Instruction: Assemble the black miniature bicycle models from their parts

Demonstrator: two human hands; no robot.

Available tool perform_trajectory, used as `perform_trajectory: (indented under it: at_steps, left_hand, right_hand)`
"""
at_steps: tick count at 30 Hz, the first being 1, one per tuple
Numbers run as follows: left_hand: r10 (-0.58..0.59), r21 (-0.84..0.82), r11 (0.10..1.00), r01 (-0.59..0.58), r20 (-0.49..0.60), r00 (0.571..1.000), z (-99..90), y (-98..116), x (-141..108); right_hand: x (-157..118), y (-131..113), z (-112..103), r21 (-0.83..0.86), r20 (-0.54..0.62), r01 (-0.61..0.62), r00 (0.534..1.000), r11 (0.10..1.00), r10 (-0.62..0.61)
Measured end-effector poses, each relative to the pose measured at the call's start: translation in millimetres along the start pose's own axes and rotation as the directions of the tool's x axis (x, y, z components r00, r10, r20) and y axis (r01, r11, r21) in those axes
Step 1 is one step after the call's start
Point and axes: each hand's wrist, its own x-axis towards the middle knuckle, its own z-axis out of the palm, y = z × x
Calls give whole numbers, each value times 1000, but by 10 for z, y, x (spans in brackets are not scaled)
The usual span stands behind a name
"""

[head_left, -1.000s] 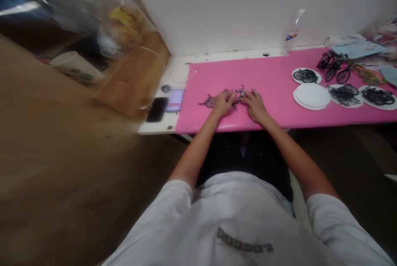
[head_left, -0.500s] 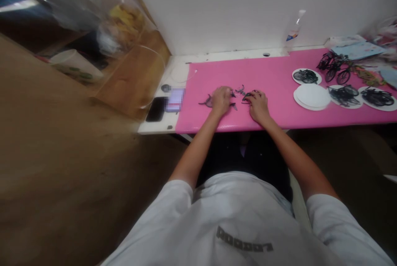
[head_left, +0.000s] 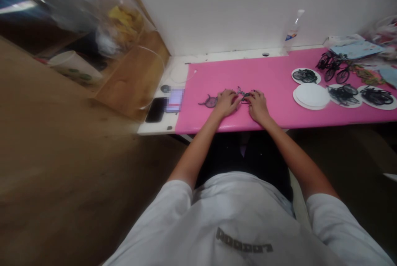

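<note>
Two bare hands close together at the near middle of the pink table mat (head_left: 266,74): left hand (head_left: 226,103) and right hand (head_left: 257,105), fingertips pinching small dark plastic toy-bicycle parts (head_left: 241,92) between them. One loose dark wheel piece (head_left: 209,101) just left. Far right: five white round plates (head_left: 312,96), four holding dark parts; one assembled black toy bicycle (head_left: 333,65).

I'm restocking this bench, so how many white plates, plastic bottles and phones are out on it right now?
White plates: 5
Plastic bottle: 1
Black phone: 1
Total: 7
</note>
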Motion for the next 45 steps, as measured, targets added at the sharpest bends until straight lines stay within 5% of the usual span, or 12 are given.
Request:
perform_trajectory:
  at_steps: [11, 25, 33, 40, 45]
  left_hand:
    - [74, 31, 997, -74, -9, 997, -56, 77, -11]
    - [-254, 57, 961, 271, -216, 943, 2, -15, 50]
    - [-274, 54, 954, 296, -251, 929, -31, 25, 28]
    - [-262, 140, 948, 287, -172, 950, 31, -44, 34]
    - [-158, 125, 978, 167, -78, 984, 23, -86, 40]
  right_hand:
    - [13, 30, 25, -7, -10, 23, 1000, 1000, -23]
    - [13, 28, 34, -10, 5, 12, 1000, 1000, -11]
    - [25, 63, 52, -10, 23, 33, 999, 999, -33]
    - [108, 145, 78, 61, 160, 253, 952, 965, -260]
    - [125, 160, 86, 84, 161, 271, 946, 959, -282]
